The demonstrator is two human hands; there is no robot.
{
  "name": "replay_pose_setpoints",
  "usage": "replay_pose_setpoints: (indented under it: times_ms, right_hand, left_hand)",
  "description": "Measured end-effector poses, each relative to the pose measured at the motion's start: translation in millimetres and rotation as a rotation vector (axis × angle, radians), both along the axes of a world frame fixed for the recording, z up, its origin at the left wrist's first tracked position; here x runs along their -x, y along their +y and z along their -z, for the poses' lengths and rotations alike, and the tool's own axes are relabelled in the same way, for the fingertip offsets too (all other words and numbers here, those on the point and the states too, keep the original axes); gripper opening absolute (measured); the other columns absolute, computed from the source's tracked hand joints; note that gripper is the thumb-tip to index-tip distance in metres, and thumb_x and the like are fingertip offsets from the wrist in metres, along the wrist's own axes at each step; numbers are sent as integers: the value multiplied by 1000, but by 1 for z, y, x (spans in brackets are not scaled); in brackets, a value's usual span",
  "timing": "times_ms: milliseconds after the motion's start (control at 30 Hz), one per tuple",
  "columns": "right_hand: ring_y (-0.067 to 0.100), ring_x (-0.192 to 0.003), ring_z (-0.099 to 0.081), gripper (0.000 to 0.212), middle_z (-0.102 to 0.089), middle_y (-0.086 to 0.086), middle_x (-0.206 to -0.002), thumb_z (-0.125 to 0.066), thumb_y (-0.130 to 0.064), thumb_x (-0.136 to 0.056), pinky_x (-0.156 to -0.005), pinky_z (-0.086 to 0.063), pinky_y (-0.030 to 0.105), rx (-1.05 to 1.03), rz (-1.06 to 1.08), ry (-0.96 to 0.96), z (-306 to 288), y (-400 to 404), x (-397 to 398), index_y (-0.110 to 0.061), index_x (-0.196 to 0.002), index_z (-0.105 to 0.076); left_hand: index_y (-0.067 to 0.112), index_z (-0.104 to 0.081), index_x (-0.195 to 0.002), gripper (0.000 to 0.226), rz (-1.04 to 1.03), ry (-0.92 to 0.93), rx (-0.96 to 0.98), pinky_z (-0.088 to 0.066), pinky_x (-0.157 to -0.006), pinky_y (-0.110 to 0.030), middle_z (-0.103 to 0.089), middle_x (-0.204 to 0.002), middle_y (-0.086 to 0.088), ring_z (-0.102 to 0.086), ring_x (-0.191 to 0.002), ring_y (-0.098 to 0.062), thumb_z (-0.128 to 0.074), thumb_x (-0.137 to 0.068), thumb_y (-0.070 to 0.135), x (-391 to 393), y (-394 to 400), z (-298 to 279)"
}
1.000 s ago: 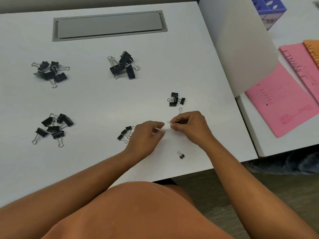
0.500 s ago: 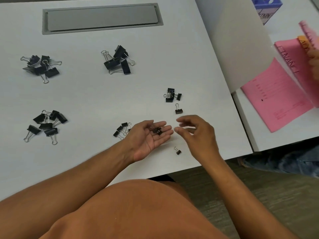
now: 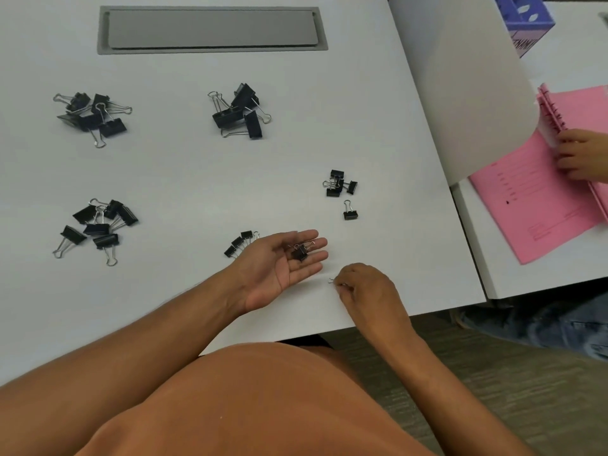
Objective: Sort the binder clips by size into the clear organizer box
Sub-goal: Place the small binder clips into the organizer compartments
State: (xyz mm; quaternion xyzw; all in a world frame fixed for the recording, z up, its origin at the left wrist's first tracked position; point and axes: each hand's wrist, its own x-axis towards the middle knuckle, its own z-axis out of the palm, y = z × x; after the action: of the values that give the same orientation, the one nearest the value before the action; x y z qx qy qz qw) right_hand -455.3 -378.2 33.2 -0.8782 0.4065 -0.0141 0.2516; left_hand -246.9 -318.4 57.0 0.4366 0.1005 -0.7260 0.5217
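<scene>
Black binder clips lie in groups on the white table (image 3: 184, 172). My left hand (image 3: 283, 264) lies palm up with straight fingers, and a tiny clip (image 3: 301, 251) rests on them. Just to its right, my right hand (image 3: 365, 287) curls down over another tiny clip (image 3: 331, 280) and pinches it; only a silver wire loop shows. Large clips sit far left (image 3: 93, 115) and far centre (image 3: 241, 110). Medium clips (image 3: 98, 225) lie at the left. Small clips (image 3: 240, 243) lie behind my left hand, more (image 3: 340, 184) at the right, and a single one (image 3: 350, 212) below them. No organizer box is in view.
A grey cable hatch (image 3: 212, 28) is set into the far side of the table. A white panel (image 3: 460, 80) stands at the right edge. On the adjoining table another person's hand (image 3: 579, 156) handles pink folders (image 3: 543, 195). A purple box (image 3: 526, 18) is at the far right.
My right hand has dropped from near my left fingertips to the loose tiny clip near the front edge and closed on it. My left hand stays palm up with its clip.
</scene>
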Motion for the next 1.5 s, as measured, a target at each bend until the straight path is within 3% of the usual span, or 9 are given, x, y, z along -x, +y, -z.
replay_pose_setpoints:
  times_ms: [133, 200, 300, 433, 567, 933, 1100, 1200, 1500]
  right_hand:
    - [6, -84, -68, 15, -75, -6, -96, -68, -14, -95, -80, -55, 19, -85, 174, -90, -10, 0, -21, -17, -105, -78]
    - [5, -81, -69, 15, -74, -11, -91, -66, -13, -94, -73, -56, 16, -315, 421, -217, -18, -1, -35, -23, -98, -77]
    - [16, -76, -69, 22, -72, 1, -89, -56, -3, -98, -66, -57, 30, -824, 716, -488, -33, -1, -65, -14, -95, -75]
    - [19, -73, -59, 23, -63, 7, -85, -46, 0, -96, -66, -51, 30, -1291, 747, -713, -49, 17, -118, -4, -89, -68]
    - [19, -70, -62, 21, -68, 11, -84, -48, -7, -98, -68, -51, 30, -1442, 629, -646, -60, 49, -179, -2, -90, -67]
    - [21, -77, -56, 28, -67, 6, -90, -56, -21, -99, -63, -44, 28, -1278, 197, -229, -71, 199, -382, -1, -110, -71]
    - [4, -73, -60, 30, -73, -10, -88, -46, -3, -95, -68, -46, 22, -830, -203, -99, -84, 277, -475, -19, -96, -71]
    - [2, -91, -63, 47, -69, -11, -106, -38, 6, -95, -75, -48, 22, -574, -530, -8, -93, 314, -533, -29, -104, -68]
    - [14, -87, -73, 27, -70, 2, -103, -69, -6, -97, -74, -62, 29, -391, -839, -176, -105, 426, -713, -22, -118, -63]
  left_hand:
    - [3, -68, -131, 36, 27, -81, -4, -63, -94, -38, -76, -125, -15, -77, -107, -28, -47, -110, 22, -5, 8, -4]
    - [2, -70, -127, 29, -2, -165, -5, -65, -88, -34, -76, -120, -16, -76, -98, -25, -54, -107, 16, -11, 14, -5]
    - [-1, -70, -120, 20, 16, -338, -15, -64, -82, -29, -75, -121, -19, -76, -95, -24, -60, -102, 2, -26, 28, -9]
    - [-3, -72, -118, 20, -26, -448, -32, -63, -81, -26, -77, -117, -20, -79, -98, -27, -66, -99, -1, -58, 59, -25]
    - [1, -69, -122, 24, -154, -455, -12, -63, -78, -24, -80, -105, -15, -79, -90, -20, -66, -98, 0, -101, 102, -40]
    - [0, -64, -114, 18, -424, -524, -42, -61, -71, -26, -78, -88, -11, -71, -74, -21, -69, -99, 6, -250, 287, -51]
    - [-1, -69, -110, 13, -665, -480, -83, -61, -74, -25, -79, -103, -19, -72, -78, -19, -66, -101, 8, -319, 377, -56]
    - [-1, -72, -106, 12, -829, -480, -157, -62, -75, -25, -79, -101, -17, -73, -79, -19, -67, -99, 8, -350, 424, -58]
    - [7, -78, -108, 16, -1156, -335, -281, -54, -66, -23, -75, -92, -6, -59, -66, -10, -74, -93, 11, -404, 508, -54]
